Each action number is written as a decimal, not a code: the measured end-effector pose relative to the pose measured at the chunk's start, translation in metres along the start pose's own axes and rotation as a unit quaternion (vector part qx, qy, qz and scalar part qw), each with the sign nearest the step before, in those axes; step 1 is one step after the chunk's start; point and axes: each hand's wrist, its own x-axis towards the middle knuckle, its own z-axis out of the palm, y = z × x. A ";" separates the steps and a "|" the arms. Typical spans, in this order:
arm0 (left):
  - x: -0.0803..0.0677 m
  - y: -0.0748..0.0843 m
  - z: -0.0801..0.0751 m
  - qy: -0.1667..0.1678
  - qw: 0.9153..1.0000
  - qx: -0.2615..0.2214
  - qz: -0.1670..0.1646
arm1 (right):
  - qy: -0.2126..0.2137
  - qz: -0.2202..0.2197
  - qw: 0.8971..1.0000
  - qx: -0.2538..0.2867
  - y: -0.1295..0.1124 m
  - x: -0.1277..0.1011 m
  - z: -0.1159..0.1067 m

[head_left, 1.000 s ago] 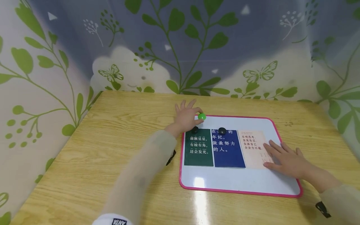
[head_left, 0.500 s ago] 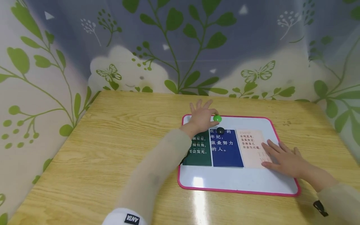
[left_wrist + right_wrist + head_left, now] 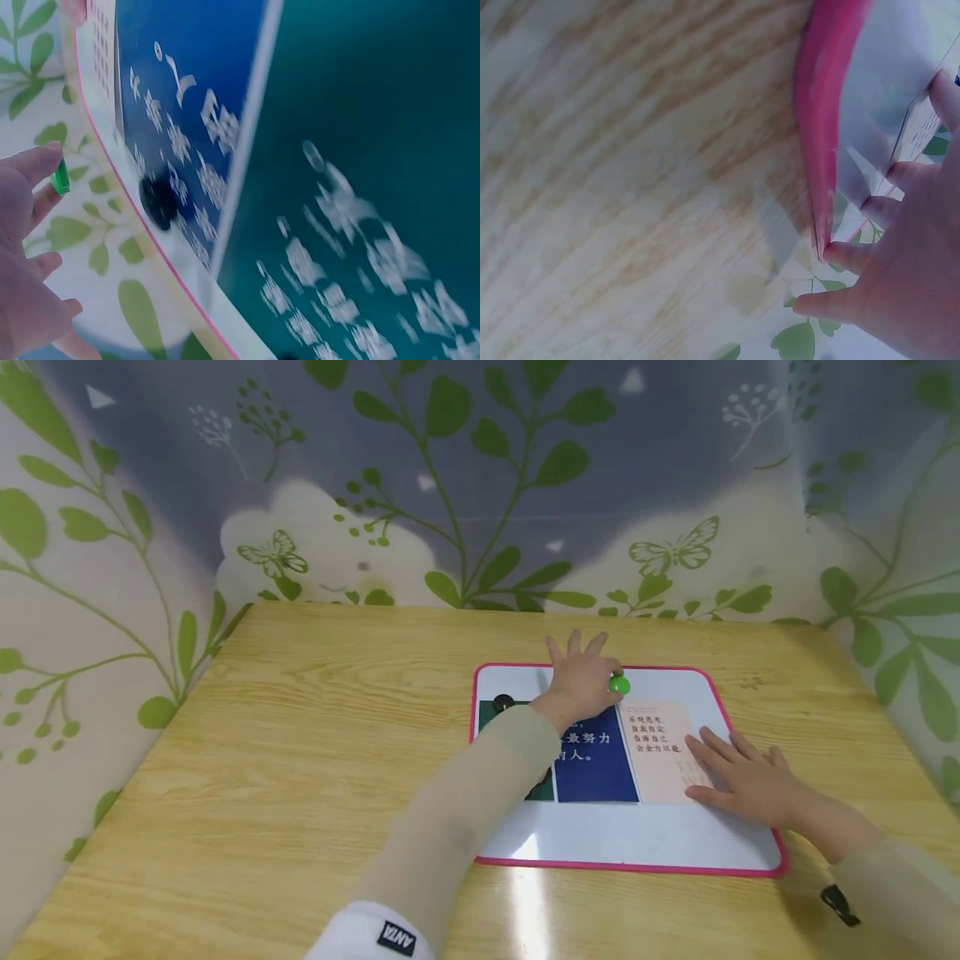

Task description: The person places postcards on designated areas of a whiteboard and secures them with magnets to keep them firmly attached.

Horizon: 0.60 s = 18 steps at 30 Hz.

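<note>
Moved right: left hand (image 3: 581,681) pinching green magnet (image 3: 619,685), now frame centre | right hand (image 3: 742,772) flat on pink card (image 3: 660,747) | two cards pinned, apparently; pink left.

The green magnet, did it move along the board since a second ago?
Yes. The left hand carried the green magnet rightward along the top of the whiteboard: from above the dark green card to the pink card's top left corner.

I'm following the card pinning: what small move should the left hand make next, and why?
Probably set the green magnet down on the pink card's top edge: the left hand pinches it just beside that corner, and the right hand presses the card flat.
</note>
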 end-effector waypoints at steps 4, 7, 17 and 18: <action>0.004 0.015 0.005 -0.013 1.000 0.005 0.005 | 0.001 0.000 1.000 -0.003 -0.002 -0.001 0.000; 0.006 0.022 0.007 -0.026 1.000 0.006 0.008 | -0.001 -0.002 1.000 -0.002 -0.003 -0.002 0.000; 0.014 0.035 0.017 -0.036 0.999 0.032 0.001 | -0.002 0.003 1.000 0.003 -0.003 -0.002 0.000; 0.015 0.037 0.018 -0.036 0.999 0.032 0.000 | -0.002 0.004 1.000 0.002 -0.002 -0.002 0.000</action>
